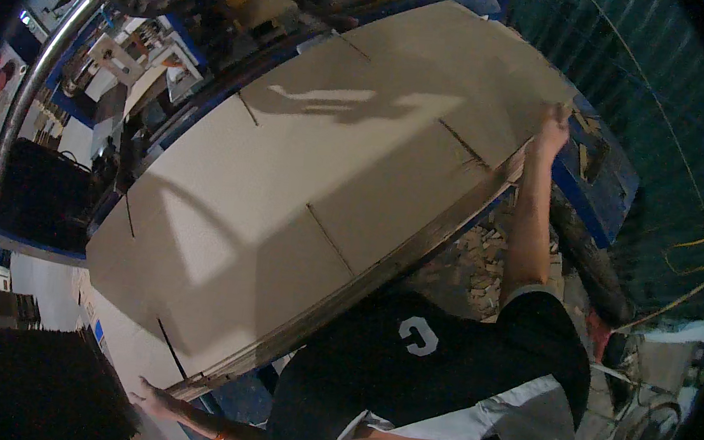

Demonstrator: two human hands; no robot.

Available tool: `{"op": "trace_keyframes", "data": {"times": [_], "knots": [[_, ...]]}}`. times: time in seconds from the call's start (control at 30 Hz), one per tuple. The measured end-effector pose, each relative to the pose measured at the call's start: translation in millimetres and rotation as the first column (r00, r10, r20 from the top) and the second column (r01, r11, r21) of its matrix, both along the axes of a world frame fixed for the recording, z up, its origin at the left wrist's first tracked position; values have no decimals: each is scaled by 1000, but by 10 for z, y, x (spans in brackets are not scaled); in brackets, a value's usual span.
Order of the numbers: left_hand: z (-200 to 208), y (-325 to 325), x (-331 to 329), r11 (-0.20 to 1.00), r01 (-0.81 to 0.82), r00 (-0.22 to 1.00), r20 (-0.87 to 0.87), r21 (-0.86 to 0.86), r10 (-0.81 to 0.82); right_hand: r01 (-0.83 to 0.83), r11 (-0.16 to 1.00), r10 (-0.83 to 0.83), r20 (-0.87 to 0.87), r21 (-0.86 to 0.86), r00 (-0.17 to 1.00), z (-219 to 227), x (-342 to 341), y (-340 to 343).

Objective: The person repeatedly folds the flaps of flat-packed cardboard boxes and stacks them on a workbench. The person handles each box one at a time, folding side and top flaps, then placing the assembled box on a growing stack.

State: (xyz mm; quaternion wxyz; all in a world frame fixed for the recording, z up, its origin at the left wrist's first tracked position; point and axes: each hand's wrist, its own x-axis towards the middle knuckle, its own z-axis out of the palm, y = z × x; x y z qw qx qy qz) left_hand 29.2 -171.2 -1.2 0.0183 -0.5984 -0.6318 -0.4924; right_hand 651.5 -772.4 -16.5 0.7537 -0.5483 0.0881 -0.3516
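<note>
Head view: your right hand [550, 135] curls at the far right end of a broad cardboard sheet [281, 173], your left hand [157, 403] at its near left corner; you can't tell whether either truly grips. The slit sheet lies slantwise before you, cardboard scraps [480, 267] below its near edge, a green corrugated wall [638, 102] at right, a curved metal tube [36, 71] far left.

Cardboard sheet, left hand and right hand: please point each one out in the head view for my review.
Cardboard sheet [288, 186]: head view, middle of its broad upper face.
Left hand [156, 403]: head view, middle of the hand.
Right hand [550, 136]: head view, middle of the hand.
</note>
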Motion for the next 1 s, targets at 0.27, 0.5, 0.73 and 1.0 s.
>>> {"op": "trace_keyframes", "data": {"times": [0.27, 0.5, 0.73, 1.0], "knots": [[22, 245, -268, 810, 577, 324, 880, 108, -347, -380, 925, 379, 70, 0, 923, 987, -201, 28], [182, -560, 145, 788, 616, 704, 448, 2, -551, -371, 581, 508, -33, -724, 861, 1267, -1963, 426], [546, -1468, 1200, 333, 867, 305, -133, -370, -943, 63, -316, 855, -255, -947, 452, 724, -2153, 1362], [641, -1457, 1416, 304, 820, 50, -469, -484, -882, 100, -459, 828, -384, -883, 408, 616, -1926, 1467]]}}
